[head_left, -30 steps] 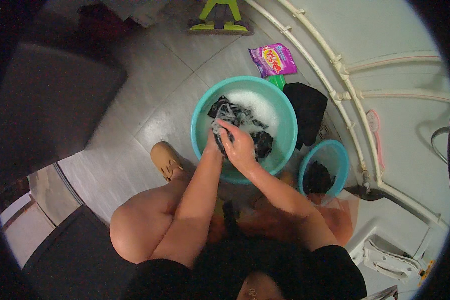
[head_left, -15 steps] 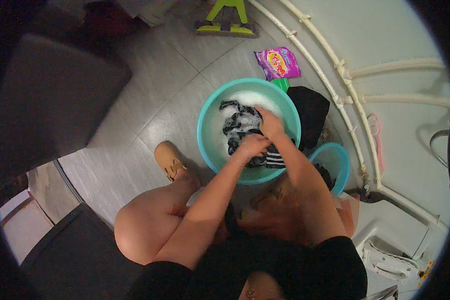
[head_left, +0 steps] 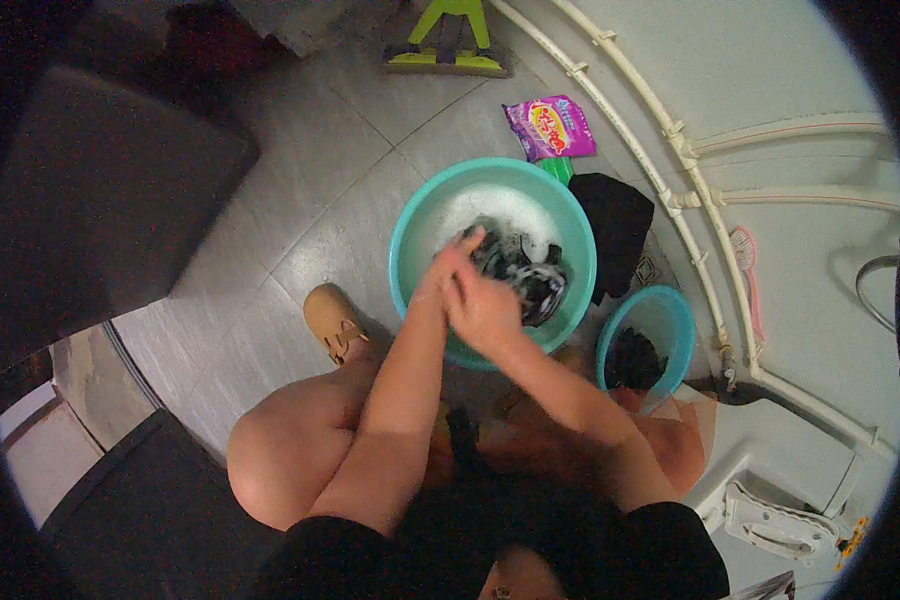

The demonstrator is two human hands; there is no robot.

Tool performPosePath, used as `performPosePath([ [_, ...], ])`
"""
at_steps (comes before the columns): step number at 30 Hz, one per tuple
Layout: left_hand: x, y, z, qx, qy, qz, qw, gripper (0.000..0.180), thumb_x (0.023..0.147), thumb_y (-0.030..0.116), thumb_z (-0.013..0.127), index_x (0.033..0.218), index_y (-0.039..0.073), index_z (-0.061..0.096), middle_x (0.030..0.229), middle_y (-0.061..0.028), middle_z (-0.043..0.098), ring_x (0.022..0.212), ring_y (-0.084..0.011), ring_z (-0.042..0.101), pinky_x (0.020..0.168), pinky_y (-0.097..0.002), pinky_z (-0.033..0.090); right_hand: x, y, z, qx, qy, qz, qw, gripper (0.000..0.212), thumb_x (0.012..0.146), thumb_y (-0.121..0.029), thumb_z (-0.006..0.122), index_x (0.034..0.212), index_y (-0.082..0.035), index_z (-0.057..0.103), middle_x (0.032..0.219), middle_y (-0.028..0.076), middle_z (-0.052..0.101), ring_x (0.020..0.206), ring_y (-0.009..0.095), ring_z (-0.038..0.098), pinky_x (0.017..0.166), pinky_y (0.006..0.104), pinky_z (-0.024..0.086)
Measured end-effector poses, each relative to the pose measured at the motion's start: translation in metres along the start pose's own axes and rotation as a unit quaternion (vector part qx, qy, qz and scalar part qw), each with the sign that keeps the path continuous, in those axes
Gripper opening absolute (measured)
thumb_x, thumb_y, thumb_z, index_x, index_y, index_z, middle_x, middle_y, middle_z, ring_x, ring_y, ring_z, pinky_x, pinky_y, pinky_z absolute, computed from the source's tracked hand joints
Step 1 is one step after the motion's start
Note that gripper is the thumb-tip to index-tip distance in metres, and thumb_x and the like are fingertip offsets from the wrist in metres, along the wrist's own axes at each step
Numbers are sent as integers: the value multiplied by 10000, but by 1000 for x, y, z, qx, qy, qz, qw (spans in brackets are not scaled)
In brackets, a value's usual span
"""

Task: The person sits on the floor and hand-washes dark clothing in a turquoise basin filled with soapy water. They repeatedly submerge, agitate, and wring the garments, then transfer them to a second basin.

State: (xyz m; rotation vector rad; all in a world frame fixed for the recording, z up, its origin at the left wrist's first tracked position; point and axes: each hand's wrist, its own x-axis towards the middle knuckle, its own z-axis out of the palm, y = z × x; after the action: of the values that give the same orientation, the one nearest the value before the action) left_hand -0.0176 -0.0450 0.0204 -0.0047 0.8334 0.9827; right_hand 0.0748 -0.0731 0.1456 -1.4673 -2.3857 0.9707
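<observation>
A turquoise basin (head_left: 400,210) on the floor holds white suds (head_left: 470,203) and a wet black garment (head_left: 538,285) streaked with foam. Over the basin's near left part, my left hand (head_left: 442,275) and my right hand (head_left: 485,310) meet, the right crossing in front of the left. Both are smeared by motion, so their grip is unclear. The bunched garment lies just beyond and to the right of them, close to the fingers. Whether any cloth is caught between the hands cannot be made out.
Right of the basin lies black cloth (head_left: 610,225); nearer stands a smaller blue bucket (head_left: 678,330) with dark cloth inside. A purple packet (head_left: 552,128) and green mop head (head_left: 448,62) lie beyond. Pipes (head_left: 692,180) and a pink brush (head_left: 748,270) line the right wall.
Both hands have moved left and toward me, off the middle of the garment, and now come together. The garment has shifted right and bunched up; its white stripes no longer show.
</observation>
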Motion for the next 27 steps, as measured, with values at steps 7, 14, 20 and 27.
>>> performPosePath([
  [7,0,-32,17,45,248,-20,967,326,855,180,597,1064,-70,587,910,-131,609,764,-242,577,604,-418,472,50,86,8,-25,101,91,990,308,915,-278,520,1196,-167,583,787,158,652,673,363,625,609,464,489],
  [14,1,-65,-31,-178,170,20,969,437,904,288,543,1215,-19,548,1106,-142,629,978,-278,602,832,-430,495,13,4,30,113,122,16,986,234,932,-249,507,1129,-171,606,843,154,657,742,341,644,677,414,498],
  [20,20,-48,3,29,263,-13,964,358,860,273,613,1093,3,596,1099,-121,638,931,-283,623,790,-430,512,68,139,28,-66,50,179,980,313,900,-296,568,1142,-100,603,936,193,672,833,372,645,750,458,502],
  [27,-16,3,32,126,361,88,920,587,805,258,673,1319,65,464,1293,-176,500,1059,-273,567,808,-426,499,97,229,20,-75,-15,78,994,565,827,-337,679,1273,-24,529,1178,247,589,1116,382,558,959,447,441],
])
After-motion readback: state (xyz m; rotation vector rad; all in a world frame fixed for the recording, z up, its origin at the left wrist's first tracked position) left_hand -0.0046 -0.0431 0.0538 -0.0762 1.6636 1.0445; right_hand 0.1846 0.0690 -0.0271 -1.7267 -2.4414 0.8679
